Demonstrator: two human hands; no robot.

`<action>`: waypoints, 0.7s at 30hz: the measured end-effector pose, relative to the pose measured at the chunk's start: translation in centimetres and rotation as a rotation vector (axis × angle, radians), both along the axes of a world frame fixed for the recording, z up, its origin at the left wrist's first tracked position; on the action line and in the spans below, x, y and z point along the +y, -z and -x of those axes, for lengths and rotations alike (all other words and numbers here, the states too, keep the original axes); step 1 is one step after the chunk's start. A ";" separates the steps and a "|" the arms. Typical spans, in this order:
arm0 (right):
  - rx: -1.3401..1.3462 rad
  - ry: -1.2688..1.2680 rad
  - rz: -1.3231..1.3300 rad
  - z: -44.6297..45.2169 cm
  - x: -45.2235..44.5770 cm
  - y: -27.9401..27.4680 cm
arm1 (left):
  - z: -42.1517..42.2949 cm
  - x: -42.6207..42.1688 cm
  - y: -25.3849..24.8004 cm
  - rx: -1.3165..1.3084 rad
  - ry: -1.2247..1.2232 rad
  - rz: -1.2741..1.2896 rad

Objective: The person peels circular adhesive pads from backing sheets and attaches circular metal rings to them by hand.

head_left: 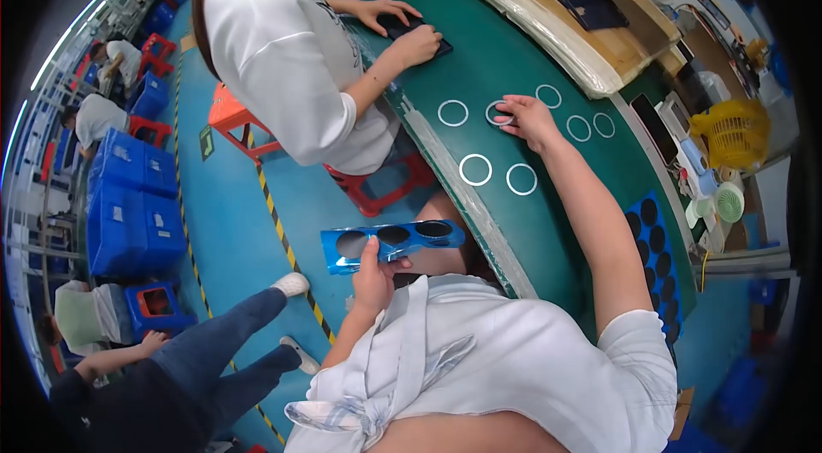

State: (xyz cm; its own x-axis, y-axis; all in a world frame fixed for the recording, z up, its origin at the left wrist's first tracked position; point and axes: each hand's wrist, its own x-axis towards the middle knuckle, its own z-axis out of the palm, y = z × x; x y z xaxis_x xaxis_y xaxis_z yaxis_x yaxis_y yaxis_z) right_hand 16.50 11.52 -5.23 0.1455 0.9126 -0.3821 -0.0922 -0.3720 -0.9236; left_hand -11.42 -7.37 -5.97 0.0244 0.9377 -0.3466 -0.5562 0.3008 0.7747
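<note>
My left hand (374, 280) holds a blue film strip (334, 259) in front of my body, thumb on top. Dark round discs (393, 235) sit in a row on that strip. Over the green table, my right hand (531, 122) pinches the edge of a white ring (491, 116) between thumb and fingers. The fingers hide part of this ring. Several more thin white rings lie flat around it, among them one nearer me (508, 180) and one to the left (440, 114).
A seated person (282, 50) at my left handles a dark flat piece (441, 45) on the table (479, 33). A wrapped board stack (514, 12) lies at the back. To the right are a blue sheet with black discs (658, 239) and a yellow basket (728, 134).
</note>
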 end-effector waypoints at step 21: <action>-1.008 -0.583 -1.251 10.4 -14.9 -1.1 | -2.5 -1.6 0.6 0.113 0.290 -0.038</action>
State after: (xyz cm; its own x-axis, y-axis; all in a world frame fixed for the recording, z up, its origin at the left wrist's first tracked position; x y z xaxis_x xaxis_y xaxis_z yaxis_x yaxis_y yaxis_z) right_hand 6.08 -3.36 -4.14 -0.5735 0.5775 0.5810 0.5421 0.7993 -0.2594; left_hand -8.88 -8.95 -6.61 0.2558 0.9096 -0.3274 -0.3615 0.4041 0.8402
